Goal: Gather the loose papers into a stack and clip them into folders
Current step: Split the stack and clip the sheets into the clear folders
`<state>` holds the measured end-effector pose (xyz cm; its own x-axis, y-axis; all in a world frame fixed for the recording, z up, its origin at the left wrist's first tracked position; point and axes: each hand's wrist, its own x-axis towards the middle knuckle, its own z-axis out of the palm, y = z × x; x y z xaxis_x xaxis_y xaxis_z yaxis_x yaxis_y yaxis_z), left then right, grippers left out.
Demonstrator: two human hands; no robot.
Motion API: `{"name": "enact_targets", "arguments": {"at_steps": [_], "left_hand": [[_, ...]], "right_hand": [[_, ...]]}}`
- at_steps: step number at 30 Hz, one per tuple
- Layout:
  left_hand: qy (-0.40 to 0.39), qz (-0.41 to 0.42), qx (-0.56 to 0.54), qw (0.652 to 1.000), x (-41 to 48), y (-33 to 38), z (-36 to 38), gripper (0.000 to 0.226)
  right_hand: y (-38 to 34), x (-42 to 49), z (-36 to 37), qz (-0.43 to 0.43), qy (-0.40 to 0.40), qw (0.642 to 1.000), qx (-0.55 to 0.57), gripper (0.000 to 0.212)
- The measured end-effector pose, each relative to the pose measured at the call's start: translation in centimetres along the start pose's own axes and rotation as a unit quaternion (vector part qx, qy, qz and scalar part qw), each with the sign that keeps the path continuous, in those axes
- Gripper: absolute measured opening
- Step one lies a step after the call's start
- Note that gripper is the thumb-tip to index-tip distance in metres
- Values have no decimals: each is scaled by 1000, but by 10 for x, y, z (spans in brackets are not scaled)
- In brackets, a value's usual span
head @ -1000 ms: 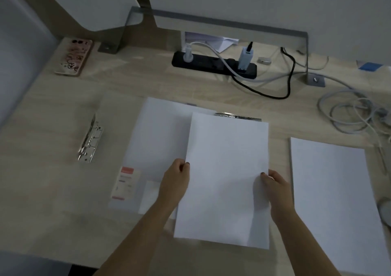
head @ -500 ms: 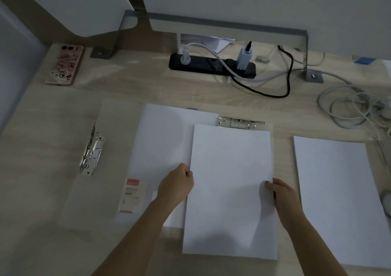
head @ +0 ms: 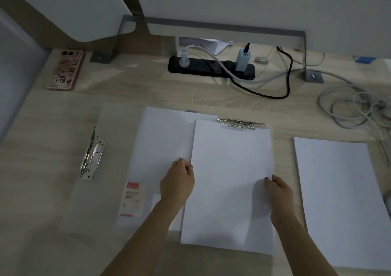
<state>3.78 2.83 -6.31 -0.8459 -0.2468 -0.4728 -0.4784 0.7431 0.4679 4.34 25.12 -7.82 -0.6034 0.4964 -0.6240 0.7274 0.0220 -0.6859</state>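
A white sheaf of paper [head: 230, 180] lies in front of me on a clear folder, its top edge just below that folder's metal clip [head: 241, 124]. My left hand [head: 177, 182] grips the sheaf's left edge and my right hand [head: 279, 193] grips its right edge. Under it to the left lies another white sheet [head: 163, 144]. Further left a second clear folder [head: 84, 201] lies open with a metal clip [head: 92, 156] along its left side and a red-and-white label [head: 132, 199]. A separate stack of white paper [head: 340, 197] lies at the right.
A phone in a pink case [head: 65, 69] rests at the back left. A black power strip [head: 211, 67] with plugs, a black cable [head: 275, 81] and coiled grey cables [head: 355, 108] lie along the back. A grey metal bracket [head: 222, 27] spans the rear under white panels.
The paper in both hands has slid down away from the metal clip, which now shows fully. The view has shifted slightly.
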Motion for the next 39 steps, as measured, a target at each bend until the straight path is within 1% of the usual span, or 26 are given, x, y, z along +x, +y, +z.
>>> {"name": "enact_targets", "arguments": {"at_steps": [5, 9, 13, 20, 29, 33, 39], "left_hand": [[14, -14, -3, 1000, -2, 2, 0, 22], [34, -13, -3, 999, -2, 2, 2, 22], [25, -12, -30, 999, 1, -4, -1, 19], [6, -27, -52, 998, 4, -6, -1, 19], [18, -35, -63, 997, 3, -6, 2, 21], [20, -38, -54, 998, 3, -6, 2, 20], [15, -37, -38, 998, 3, -3, 0, 20]], "right_hand": [[1, -1, 1, 10, 19, 1000, 14, 28], [0, -2, 0, 24, 7, 999, 37, 28], [-1, -5, 2, 23, 2, 999, 39, 24], [0, -4, -1, 20, 23, 998, 51, 29], [-2, -6, -1, 9, 16, 999, 41, 25], [-3, -6, -1, 10, 10, 999, 33, 15], [-5, -2, -1, 0, 13, 1000, 6, 23]]}}
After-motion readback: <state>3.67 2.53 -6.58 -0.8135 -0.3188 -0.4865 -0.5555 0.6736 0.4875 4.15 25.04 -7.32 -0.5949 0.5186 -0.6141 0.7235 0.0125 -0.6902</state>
